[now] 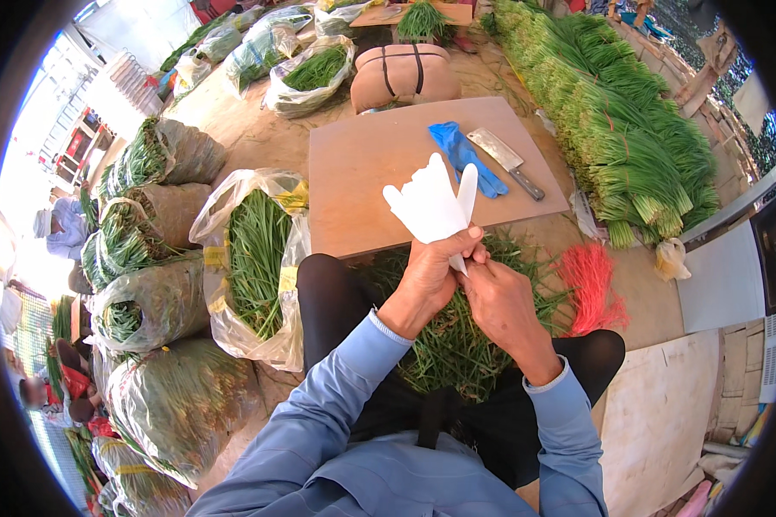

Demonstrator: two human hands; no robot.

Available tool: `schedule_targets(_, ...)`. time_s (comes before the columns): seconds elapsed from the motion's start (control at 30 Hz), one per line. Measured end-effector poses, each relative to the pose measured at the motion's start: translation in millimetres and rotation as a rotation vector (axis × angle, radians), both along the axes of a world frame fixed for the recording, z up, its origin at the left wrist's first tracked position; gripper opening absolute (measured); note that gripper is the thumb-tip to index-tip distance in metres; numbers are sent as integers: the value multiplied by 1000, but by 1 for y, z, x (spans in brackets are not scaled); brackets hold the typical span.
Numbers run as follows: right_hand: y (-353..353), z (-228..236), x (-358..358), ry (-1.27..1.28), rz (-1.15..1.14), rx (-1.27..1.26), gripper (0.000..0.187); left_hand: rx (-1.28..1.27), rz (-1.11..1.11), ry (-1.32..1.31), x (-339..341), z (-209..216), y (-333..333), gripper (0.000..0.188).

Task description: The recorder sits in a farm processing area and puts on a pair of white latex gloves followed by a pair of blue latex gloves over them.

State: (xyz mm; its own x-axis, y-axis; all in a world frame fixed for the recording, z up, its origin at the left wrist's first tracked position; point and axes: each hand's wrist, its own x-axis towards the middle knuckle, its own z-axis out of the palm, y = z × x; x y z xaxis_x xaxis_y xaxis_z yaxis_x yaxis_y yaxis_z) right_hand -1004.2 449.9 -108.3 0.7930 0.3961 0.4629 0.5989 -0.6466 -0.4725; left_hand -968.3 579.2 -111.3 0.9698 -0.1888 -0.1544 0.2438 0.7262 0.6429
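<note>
A white thin glove (437,202) stands up in front of me over the near edge of a brown board (362,172), its fingers spread and partly puffed out. My left hand (427,274) grips its lower part, thumb outside; its other fingers are hidden behind or within the glove. Close beside it, my right hand (506,302) pinches the narrow hanging end of the glove's cuff. Beyond the glove, a crumpled blue glove (464,157) lies on the board. To its right rests a cleaver (506,164) with a dark handle.
Loose green stalks (457,345) cover the ground between my knees. Red strings (593,289) lie at right, below a long stack of green bundles (612,129). An open bag of greens (259,258) and several filled bags (159,302) stand left. A strapped tan bundle (405,73) sits behind the board.
</note>
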Motion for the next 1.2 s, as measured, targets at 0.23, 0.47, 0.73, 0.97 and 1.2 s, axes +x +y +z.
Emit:
schedule_targets(0.23, -1, -8, -1, -25, 7, -36, 9, -12, 41, -64, -1, 15, 5, 22)
schedule_targets(0.47, 6, -9, -5, -27, 18, -5, 7, 31, 87, 20, -2, 13, 4, 18)
schedule_targets(0.73, 11, -11, -9, -39, 5, -30, 6, -13, 47, 22, -2, 12, 9, 16)
schedule_targets(0.97, 17, -19, -13, -46, -38, 20, 7, 8, -20, 0, -1, 7, 16, 20)
schedule_targets(1.2, -17, -22, 6, 708, 117, 586, 39, -119, -363, 9, 11, -8, 42, 26)
